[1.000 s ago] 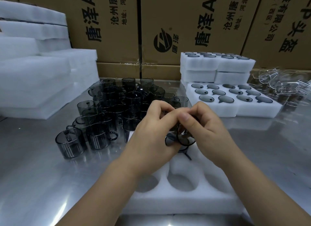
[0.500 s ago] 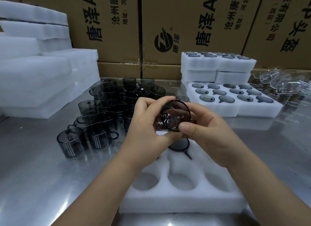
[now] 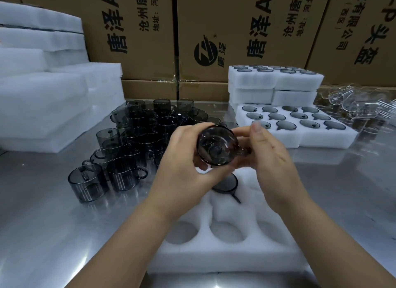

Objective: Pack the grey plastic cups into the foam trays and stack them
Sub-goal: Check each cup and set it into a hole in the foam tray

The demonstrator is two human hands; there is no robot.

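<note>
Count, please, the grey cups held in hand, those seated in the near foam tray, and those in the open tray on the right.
Held cup, between left hand and right hand: 1
Seated cup showing in near tray: 1
Packed cups in right tray: 12
Total: 14

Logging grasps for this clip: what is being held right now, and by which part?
One grey cup, in both hands: the left hand wraps its body, the right hand supports the handle side.
</note>
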